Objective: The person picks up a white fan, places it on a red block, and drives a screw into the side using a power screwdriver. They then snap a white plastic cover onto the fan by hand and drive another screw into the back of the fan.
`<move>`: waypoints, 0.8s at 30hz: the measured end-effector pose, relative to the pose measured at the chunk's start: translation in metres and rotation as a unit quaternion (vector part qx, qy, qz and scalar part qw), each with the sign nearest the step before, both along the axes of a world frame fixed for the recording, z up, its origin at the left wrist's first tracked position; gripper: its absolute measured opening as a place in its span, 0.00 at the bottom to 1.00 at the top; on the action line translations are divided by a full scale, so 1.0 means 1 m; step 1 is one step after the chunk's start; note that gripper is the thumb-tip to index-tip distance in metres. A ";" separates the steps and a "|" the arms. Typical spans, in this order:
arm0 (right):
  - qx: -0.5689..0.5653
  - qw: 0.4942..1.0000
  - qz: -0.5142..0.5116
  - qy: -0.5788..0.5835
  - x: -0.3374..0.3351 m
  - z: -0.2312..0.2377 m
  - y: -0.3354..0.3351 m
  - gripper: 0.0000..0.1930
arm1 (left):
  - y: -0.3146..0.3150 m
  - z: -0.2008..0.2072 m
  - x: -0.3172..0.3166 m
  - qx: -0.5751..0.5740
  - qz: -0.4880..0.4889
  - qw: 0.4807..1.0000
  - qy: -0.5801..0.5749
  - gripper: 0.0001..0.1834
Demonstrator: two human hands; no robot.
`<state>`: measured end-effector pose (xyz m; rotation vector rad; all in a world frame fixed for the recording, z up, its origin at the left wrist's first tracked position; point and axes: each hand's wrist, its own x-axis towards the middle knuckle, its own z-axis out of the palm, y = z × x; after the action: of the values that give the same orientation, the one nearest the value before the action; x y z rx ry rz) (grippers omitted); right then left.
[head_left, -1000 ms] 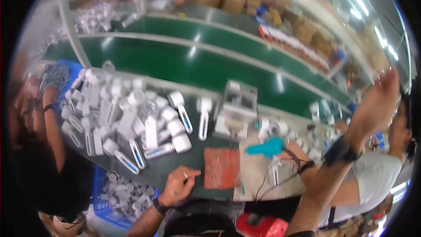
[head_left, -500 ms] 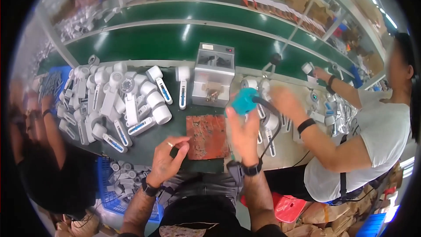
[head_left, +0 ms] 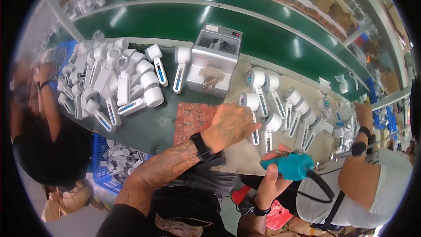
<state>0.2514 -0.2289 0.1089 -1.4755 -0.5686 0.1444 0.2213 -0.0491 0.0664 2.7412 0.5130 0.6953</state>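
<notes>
Your left hand (head_left: 232, 123) reaches over to the white units (head_left: 277, 104) on the right, fingers at the nearest unit (head_left: 249, 101) — whether they have closed on it, I can't tell. Your right hand (head_left: 272, 185), well apart from the left, is wrapped around the teal tool (head_left: 294, 166) on your side of the units, its black cord (head_left: 325, 185) looping rightward. This looks like the handling step; the next move seems to call for a sure hold on one handle, tool kept clear. The units are round-headed, slim-handled, blue-striped — one has a lit display (head_left: 250, 78). Leftward lie the red mat (head_left: 190, 120) and another heap (head_left: 124, 88).
</notes>
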 end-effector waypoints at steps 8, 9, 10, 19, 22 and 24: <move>-0.001 1.000 -0.005 0.019 0.014 0.008 -0.004 0.33 | -0.003 0.004 0.016 -0.104 0.052 0.990 0.085 0.23; -0.001 1.000 -0.004 0.019 0.015 0.007 -0.004 0.33 | -0.003 0.003 0.008 -0.107 0.060 0.991 0.045 0.20; -0.010 1.000 0.000 0.011 0.015 0.005 -0.003 0.34 | -0.002 0.002 0.000 -0.110 0.069 0.992 0.005 0.17; -0.009 0.996 0.091 -0.009 -0.011 -0.008 0.019 0.41 | 0.028 0.024 -0.091 -0.134 -0.090 0.985 -0.062 0.17; 0.003 0.994 0.103 -0.019 -0.021 -0.012 0.031 0.38 | 0.038 0.007 -0.107 -0.107 -0.121 0.985 -0.062 0.17; 0.070 0.986 0.145 0.033 -0.025 -0.009 0.044 0.35 | 0.039 0.002 -0.112 -0.107 -0.121 0.984 -0.076 0.17</move>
<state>0.2268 -0.1852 0.1004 -1.2417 -0.7229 0.3731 0.1097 -0.0102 0.0680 2.4699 0.2021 0.7337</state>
